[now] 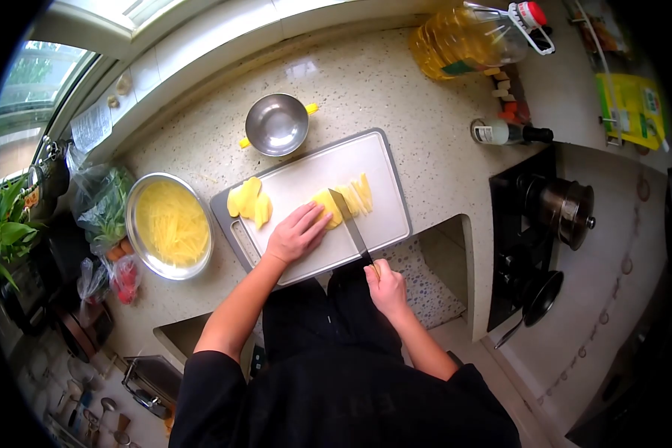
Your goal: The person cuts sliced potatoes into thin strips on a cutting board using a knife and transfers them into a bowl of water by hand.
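Across the pale board [387,216] on the bench [351,82], the right grip [387,287] is wrapped firmly round the knife [355,231], blade slanting along the edge of the yellow slices [325,201]! The left grip [299,235] lies nearly flat on them, unclosed, apparently to steady the pile. Cut strips [361,193] sit on the blade's other side, clear of the fingers; spare slices [250,201] lie near the handle slot, seemingly for easy reach. Hard to tell: how many slices those fingers cover, and whether the edge meets the board. Most of the knife's handle is hidden.
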Tool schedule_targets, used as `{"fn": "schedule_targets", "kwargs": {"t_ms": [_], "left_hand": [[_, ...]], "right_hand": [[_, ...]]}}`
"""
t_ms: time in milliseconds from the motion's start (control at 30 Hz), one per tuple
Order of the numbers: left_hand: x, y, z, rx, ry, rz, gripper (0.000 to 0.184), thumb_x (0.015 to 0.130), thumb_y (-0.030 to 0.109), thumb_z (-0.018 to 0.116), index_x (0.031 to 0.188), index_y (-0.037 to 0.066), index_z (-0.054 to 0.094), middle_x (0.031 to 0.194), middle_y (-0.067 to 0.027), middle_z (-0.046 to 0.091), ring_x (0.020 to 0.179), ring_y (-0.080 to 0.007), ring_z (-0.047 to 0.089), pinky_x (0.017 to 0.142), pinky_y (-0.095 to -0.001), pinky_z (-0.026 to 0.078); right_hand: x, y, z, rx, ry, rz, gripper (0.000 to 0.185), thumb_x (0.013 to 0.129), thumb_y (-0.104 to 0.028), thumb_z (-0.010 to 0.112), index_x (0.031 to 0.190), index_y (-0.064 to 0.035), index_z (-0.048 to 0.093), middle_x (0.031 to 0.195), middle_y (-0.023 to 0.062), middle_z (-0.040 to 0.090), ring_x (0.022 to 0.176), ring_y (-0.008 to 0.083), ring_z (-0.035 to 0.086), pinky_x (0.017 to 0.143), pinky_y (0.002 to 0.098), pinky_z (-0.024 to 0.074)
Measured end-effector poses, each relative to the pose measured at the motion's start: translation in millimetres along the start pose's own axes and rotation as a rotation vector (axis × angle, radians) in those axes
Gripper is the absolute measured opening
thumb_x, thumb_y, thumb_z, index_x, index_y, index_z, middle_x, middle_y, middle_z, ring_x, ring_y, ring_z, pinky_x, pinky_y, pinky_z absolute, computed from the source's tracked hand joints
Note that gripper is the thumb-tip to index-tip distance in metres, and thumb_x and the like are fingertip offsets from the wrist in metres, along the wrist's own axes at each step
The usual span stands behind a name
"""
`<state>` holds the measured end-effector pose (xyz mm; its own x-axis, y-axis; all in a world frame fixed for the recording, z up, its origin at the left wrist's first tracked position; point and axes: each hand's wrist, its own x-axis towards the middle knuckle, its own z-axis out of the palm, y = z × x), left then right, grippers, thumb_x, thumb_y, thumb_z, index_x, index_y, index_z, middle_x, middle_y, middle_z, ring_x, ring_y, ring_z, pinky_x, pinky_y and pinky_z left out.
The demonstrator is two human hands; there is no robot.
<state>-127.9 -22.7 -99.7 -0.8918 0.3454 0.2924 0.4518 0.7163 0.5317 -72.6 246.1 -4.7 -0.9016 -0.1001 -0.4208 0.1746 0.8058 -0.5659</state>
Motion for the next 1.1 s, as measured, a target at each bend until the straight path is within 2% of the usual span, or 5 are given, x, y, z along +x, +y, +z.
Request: {"fn": "schedule_targets", "kwargs": {"t_ms": [167,567,1100], "left_hand": [[1.2,0.4,0.3,0.003,0.005,-0.002,0.047,0.085,0.015,0.079,0.131,0.012,0.071,0.129,-0.0107,0.069,0.12,-0.0292,0.068,0.102,-0.0389,0.059],[0.9,0.5,0.5,-0.008,0.005,-0.015,0.046,0.085,0.015,0.08,0.13,0.013,0.073,0.129,-0.0106,0.069,0.121,-0.0291,0.068,0.103,-0.0391,0.059],[1.3,0.6,0.5,-0.006,0.013,-0.025,0.048,0.082,0.015,0.082,0.129,0.015,0.074,0.13,-0.0102,0.07,0.12,-0.0284,0.069,0.102,-0.0372,0.06]], "right_hand": [[1.6,0.3,2.4,-0.045,-0.001,-0.003,0.03,0.103,-0.037,0.067,0.102,-0.0068,0.063,0.077,0.0208,0.071,0.071,0.046,0.07,0.061,0.0534,0.0545],[-4.6,6.0,-4.3,-0.007,0.077,0.007,0.03,0.102,-0.036,0.068,0.104,-0.0061,0.064,0.074,0.0214,0.07,0.069,0.0459,0.07,0.06,0.0525,0.0548],[-2.7,-3.1,-2.6,-0.099,0.01,-0.019,0.033,0.102,-0.042,0.067,0.102,-0.0086,0.064,0.073,0.0197,0.071,0.068,0.0449,0.07,0.06,0.0534,0.055]]}}
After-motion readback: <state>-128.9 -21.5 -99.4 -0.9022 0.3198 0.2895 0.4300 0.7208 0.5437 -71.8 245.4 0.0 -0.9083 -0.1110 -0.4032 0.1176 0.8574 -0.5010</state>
